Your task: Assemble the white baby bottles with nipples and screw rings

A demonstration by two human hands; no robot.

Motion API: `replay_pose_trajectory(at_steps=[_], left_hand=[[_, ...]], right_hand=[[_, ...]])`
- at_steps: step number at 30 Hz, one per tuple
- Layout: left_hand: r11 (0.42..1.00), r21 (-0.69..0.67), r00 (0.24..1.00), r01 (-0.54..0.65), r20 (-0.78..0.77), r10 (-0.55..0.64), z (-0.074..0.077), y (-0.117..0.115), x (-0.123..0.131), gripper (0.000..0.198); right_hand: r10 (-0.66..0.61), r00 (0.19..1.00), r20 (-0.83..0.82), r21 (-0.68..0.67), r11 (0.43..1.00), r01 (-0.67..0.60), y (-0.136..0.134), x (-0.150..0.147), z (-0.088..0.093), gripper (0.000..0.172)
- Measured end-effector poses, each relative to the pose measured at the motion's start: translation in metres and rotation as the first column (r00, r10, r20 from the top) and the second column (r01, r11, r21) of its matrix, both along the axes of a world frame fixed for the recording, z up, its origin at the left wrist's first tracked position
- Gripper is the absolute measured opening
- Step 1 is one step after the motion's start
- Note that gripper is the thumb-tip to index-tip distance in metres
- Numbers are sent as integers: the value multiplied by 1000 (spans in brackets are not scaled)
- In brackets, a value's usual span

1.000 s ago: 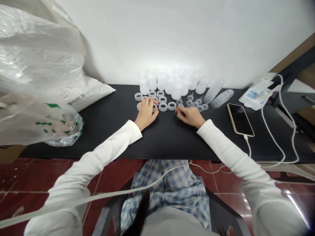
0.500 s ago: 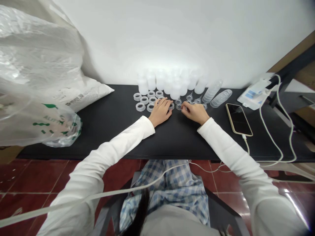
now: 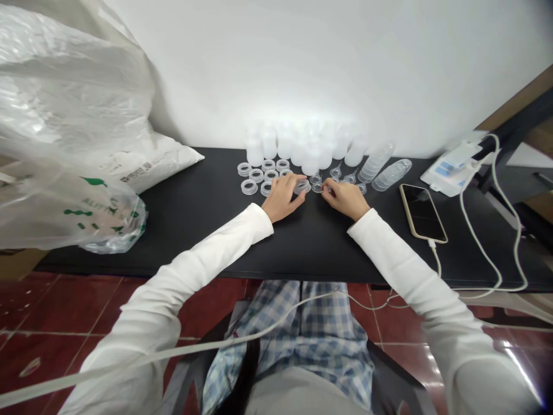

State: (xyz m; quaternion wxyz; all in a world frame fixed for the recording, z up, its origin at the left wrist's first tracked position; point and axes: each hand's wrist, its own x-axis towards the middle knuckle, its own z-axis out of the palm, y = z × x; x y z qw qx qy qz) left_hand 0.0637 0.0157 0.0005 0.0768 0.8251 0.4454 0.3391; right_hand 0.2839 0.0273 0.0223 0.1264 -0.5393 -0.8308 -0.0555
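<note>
My left hand [image 3: 284,196] rests on the black table [image 3: 207,225], its fingers closed on a translucent plastic ring [image 3: 302,186]. My right hand [image 3: 344,199] is just to its right, pinching a small clear funnel-shaped piece [image 3: 318,187]. More rings [image 3: 249,187] lie in rows left of my left hand. Further small clear pieces [image 3: 336,171] sit behind my right hand. A row of translucent white bottles [image 3: 302,147] stands against the wall.
Two stacks of clear caps [image 3: 382,164] lie right of the bottles. A phone [image 3: 422,212] on a white cable [image 3: 496,230] and a white pack [image 3: 449,170] are at the right. Large plastic bags [image 3: 64,144] fill the left.
My left hand slid right from the ring rows and took a ring. My right hand moved slightly toward the small clear pieces, and the two hands have come close together.
</note>
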Motion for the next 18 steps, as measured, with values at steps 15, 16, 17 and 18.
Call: replay_pose_trajectory(at_steps=[15, 16, 17, 18], left_hand=[[981, -195, 899, -17, 427, 101, -8, 11, -2, 56], [976, -216, 880, -37, 456, 134, -9, 11, -1, 56], [971, -231, 863, -59, 478, 166, -11, 10, 0, 56], [968, -238, 847, -80, 496, 191, -12, 10, 0, 57]], right_hand=[[135, 980, 146, -24, 991, -133, 1, 8, 4, 33], [132, 980, 146, -4, 991, -133, 2, 8, 6, 31], [126, 982, 141, 25, 991, -131, 2, 9, 8, 28], [115, 985, 127, 62, 990, -124, 1, 9, 10, 26]])
